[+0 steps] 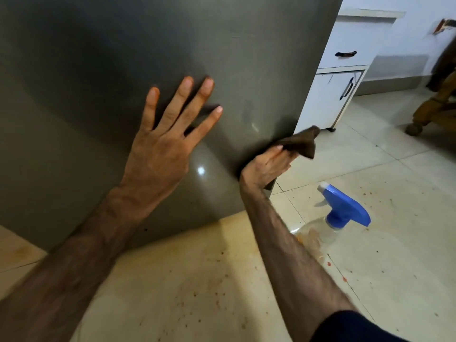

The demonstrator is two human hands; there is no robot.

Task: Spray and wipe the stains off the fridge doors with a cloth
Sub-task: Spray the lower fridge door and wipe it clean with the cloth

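Observation:
The grey fridge door (103, 70) fills the upper left of the head view. My left hand (162, 144) lies flat on it with the fingers spread. My right hand (265, 166) grips a brown cloth (299, 141) at the door's lower right edge; the cloth bunches out past the edge. A clear spray bottle with a blue trigger head (344, 208) stands on the floor to the right of my right forearm, which hides part of its body.
A white cabinet (330, 95) with dark handles stands right behind the fridge edge. The pale tiled floor (385, 255) carries small reddish specks. Brown wooden furniture legs (429, 112) show at the far right.

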